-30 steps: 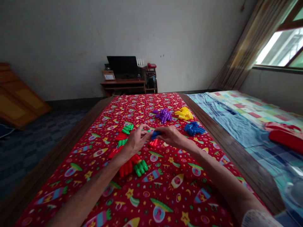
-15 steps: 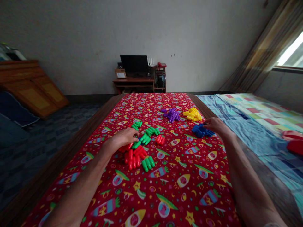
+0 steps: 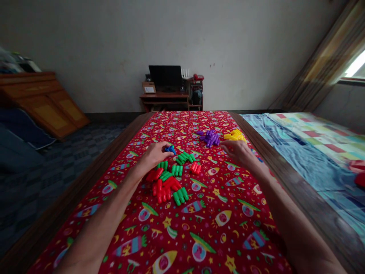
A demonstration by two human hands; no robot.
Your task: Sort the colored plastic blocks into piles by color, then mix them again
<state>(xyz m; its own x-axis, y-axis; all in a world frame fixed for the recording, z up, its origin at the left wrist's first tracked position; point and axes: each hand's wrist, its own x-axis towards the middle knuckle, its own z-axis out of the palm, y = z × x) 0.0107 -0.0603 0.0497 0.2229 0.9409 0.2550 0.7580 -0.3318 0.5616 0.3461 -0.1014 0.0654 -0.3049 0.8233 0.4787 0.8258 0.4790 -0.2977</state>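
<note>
My left hand (image 3: pixel 155 155) is closed on a blue plastic piece (image 3: pixel 170 149), raised over the far side of the green and red pieces. Beneath and nearer me lie green pieces (image 3: pixel 177 170) and red pieces (image 3: pixel 163 194), each made of joined rounded tubes, in a mixed heap. A small red piece (image 3: pixel 195 168) sits a little to the right of it. My right hand (image 3: pixel 237 150) hovers before the yellow pile (image 3: pixel 235 134), fingers reaching left and apart, with nothing visible in them. Most of the blue pile (image 3: pixel 260 160) is hidden behind that hand and wrist.
A purple pile (image 3: pixel 210 138) lies left of the yellow one. The red patterned cloth (image 3: pixel 182 228) covers the table, whose dark wooden edge (image 3: pixel 253 140) shows. A bed (image 3: pixel 302 148) adjoins on the right. Beyond stands a desk (image 3: pixel 164 97) with a monitor (image 3: pixel 165 78).
My left hand has lifted a blue piece out of the green and red heap and moved away from me. My right hand has left the blue pile, going left.
</note>
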